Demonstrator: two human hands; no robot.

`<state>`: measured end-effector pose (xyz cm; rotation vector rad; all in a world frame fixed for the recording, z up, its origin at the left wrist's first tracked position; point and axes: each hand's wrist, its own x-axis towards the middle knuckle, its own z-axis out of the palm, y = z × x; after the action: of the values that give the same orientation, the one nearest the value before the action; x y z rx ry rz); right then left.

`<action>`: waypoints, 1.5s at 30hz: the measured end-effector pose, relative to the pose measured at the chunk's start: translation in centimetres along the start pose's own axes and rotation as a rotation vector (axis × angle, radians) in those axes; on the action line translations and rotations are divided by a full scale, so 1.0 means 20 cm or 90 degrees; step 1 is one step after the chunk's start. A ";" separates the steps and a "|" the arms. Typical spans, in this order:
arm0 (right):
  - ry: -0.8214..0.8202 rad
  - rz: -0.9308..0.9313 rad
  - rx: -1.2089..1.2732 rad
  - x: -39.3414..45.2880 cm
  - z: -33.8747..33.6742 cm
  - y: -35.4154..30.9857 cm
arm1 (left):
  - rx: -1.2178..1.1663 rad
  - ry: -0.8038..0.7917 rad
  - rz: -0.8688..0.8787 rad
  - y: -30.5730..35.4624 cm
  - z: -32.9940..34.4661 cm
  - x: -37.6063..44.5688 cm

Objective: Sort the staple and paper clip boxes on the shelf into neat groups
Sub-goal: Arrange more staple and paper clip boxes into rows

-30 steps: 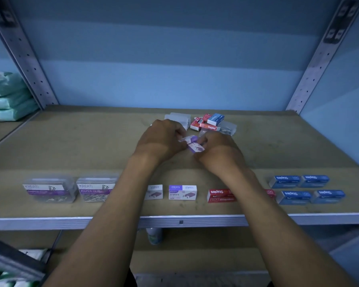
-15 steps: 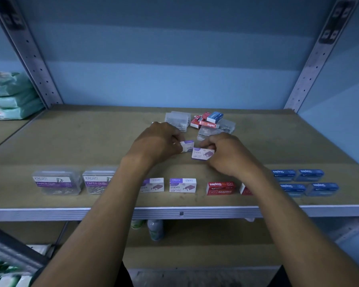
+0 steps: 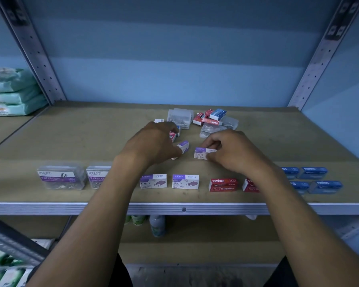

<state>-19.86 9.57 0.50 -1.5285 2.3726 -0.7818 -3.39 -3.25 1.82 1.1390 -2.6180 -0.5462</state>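
at the shelf's (image 3: 50, 139) front edge, two purple kreati staples boxes (image 3: 169, 181) stand sorted at 6 o'clock. behind them, the right hand (image 3: 230, 152) pinches another purple staples box (image 3: 202, 153); the left hand (image 3: 153, 143) grips a tilted one (image 3: 182, 147). best set both square beside that pair. the unsorted pile (image 3: 205, 121) waits at 12 o'clock.
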 end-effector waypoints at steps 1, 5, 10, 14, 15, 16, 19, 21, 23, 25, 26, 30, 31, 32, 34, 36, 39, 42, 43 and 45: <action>-0.002 0.002 0.001 0.00 0.00 0.00 | 0.001 -0.003 -0.008 0.00 0.00 0.01; -0.003 0.005 0.007 0.00 0.00 0.00 | -0.006 0.004 -0.039 -0.03 0.01 0.02; -0.001 0.007 0.009 0.00 0.00 0.00 | -0.053 -0.010 -0.007 -0.04 -0.02 0.03; -0.003 0.008 0.012 0.00 0.00 0.00 | -0.076 -0.058 0.065 -0.06 -0.03 0.01; -0.003 0.007 0.013 0.00 0.00 -0.01 | -0.054 -0.081 0.077 -0.07 -0.04 0.01; -0.004 0.007 0.014 0.00 0.00 -0.01 | -0.032 -0.104 0.082 -0.08 -0.04 0.01; -0.008 0.007 0.015 0.00 0.00 -0.01 | -0.017 -0.153 0.076 -0.11 -0.04 0.02; -0.011 0.008 0.014 -0.01 0.00 -0.01 | -0.031 -0.160 0.072 -0.12 -0.04 0.02; -0.014 0.007 0.014 -0.01 0.00 -0.01 | -0.038 -0.154 0.067 -0.12 -0.04 0.03; -0.015 0.004 0.013 -0.01 0.00 -0.01 | -0.048 -0.146 0.067 -0.13 -0.03 0.04; -0.015 0.002 0.012 -0.02 0.00 -0.01 | -0.054 -0.144 0.069 -0.13 -0.03 0.05; -0.015 -0.006 0.007 -0.02 -0.01 -0.01 | -0.050 -0.150 0.082 -0.14 -0.02 0.05; -0.015 -0.007 0.005 -0.02 -0.01 -0.01 | -0.051 -0.151 0.079 -0.14 -0.01 0.05; -0.015 -0.008 0.002 -0.02 -0.01 -0.01 | -0.049 -0.154 0.072 -0.14 -0.01 0.05; -0.016 -0.010 0.000 -0.02 -0.01 -0.01 | -0.037 -0.164 0.056 -0.14 -0.01 0.05; -0.018 -0.011 0.003 -0.03 -0.01 -0.01 | -0.029 -0.155 0.057 -0.13 -0.01 0.04; -0.025 -0.014 0.001 -0.03 -0.01 -0.02 | -0.043 -0.090 0.060 -0.10 -0.03 0.02; -0.033 -0.017 0.006 -0.03 0.00 -0.02 | -0.035 -0.042 0.037 -0.09 -0.06 -0.01; -0.037 -0.021 0.010 -0.03 0.00 -0.03 | -0.020 -0.035 0.025 -0.08 -0.06 -0.02; -0.049 -0.031 0.021 -0.03 0.01 -0.04 | 0.028 -0.034 -0.007 -0.06 -0.07 -0.03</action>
<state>-18.91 9.84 0.68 -1.5804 2.2639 -0.7538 -1.68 -3.89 2.61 1.1674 -2.6827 -0.5313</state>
